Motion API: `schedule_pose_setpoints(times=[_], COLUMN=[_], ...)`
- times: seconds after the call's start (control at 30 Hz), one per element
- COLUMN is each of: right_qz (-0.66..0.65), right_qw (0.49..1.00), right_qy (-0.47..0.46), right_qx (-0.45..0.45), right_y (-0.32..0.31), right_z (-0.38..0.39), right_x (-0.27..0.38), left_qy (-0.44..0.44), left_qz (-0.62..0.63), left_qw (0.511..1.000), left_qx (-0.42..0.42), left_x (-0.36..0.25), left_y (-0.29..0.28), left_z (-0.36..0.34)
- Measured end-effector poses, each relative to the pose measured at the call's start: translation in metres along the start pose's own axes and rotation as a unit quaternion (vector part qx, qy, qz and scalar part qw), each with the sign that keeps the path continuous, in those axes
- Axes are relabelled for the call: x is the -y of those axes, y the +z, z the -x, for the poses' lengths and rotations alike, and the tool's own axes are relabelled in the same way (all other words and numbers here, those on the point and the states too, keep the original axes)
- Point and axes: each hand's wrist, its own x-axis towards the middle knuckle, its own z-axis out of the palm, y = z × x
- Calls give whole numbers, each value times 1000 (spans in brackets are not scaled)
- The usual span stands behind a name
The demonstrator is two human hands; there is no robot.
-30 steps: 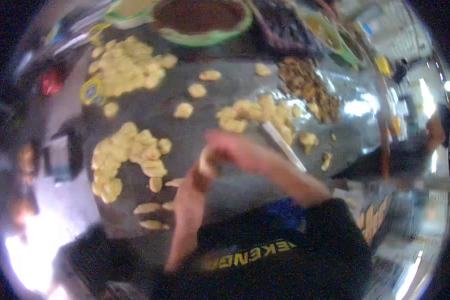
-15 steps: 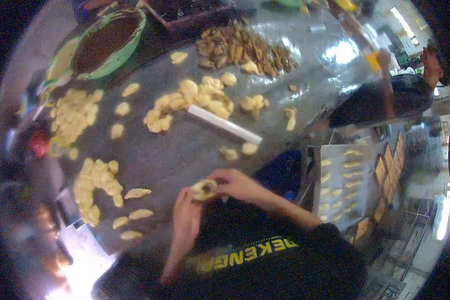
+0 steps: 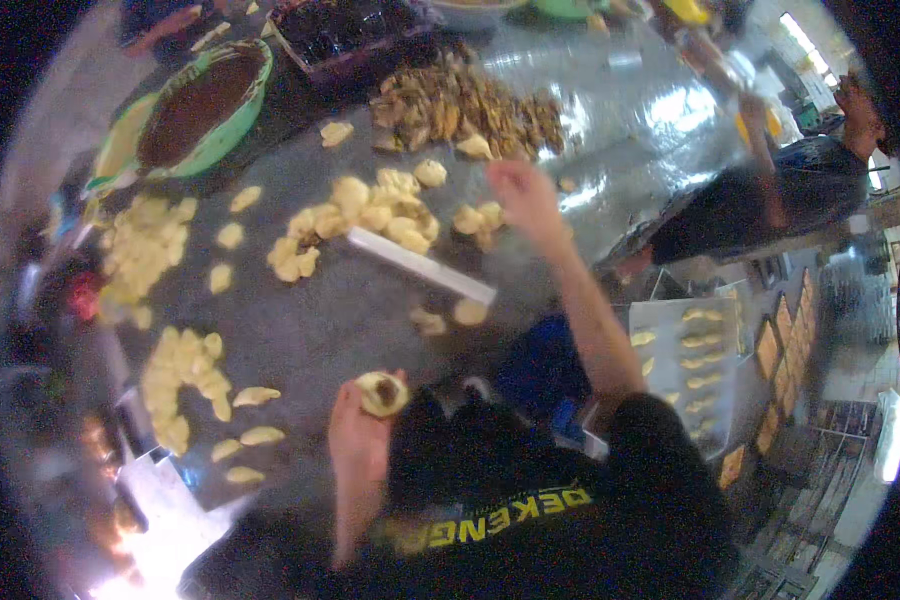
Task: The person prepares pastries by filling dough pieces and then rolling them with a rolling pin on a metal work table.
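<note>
Close to my body, my left hand (image 3: 360, 430) is closed on a round of pale dough (image 3: 375, 394) with a dark brown lump in its middle. My right arm is stretched over the table, and my right hand (image 3: 525, 203) is blurred, so its grip does not show. It is nearest to the heap of brown filling pieces (image 3: 460, 100), where a pale dough piece (image 3: 473, 147) lies at the near edge. Small dough balls (image 3: 478, 219) lie just left of that hand. A white rolling pin (image 3: 420, 266) rests beside a cluster of dough lumps (image 3: 375, 205).
At the left lie flattened dough pieces (image 3: 150, 240) and shaped pastries (image 3: 175, 385). A green basin (image 3: 215, 120) of brown filling and a dark tray (image 3: 355, 45) stand at the back. A pastry tray (image 3: 660, 385) is at the right; another person's arm (image 3: 765, 165) is beyond.
My right hand has left the dough round and moved away from me toward the brown heap. My left hand keeps the round, its dark middle now facing up. The view has shifted slightly.
</note>
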Motion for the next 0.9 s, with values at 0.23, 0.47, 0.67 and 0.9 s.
schedule_pose_setpoints(times=[0.23, 0.47, 0.67, 0.9], right_qz=[159, 345, 353, 207], right_qw=[986, 938, 931, 978], right_qy=[-44, -24, 24, -3], right_qx=[-21, -34, 86, 15], right_y=[35, 48, 42, 40], right_z=[-134, -155, -156, -153], right_x=[-27, -42, 1, -17], left_qy=[39, 13, -7, -20], left_qz=[-23, 21, -3, -38], left_qw=[999, 999, 1000, 998], left_qx=[11, -28, -18, 43], left_x=[-28, -63, -85, -100], left_y=[-20, -38, -47, -48], left_z=[-1, -21, -33, -49])
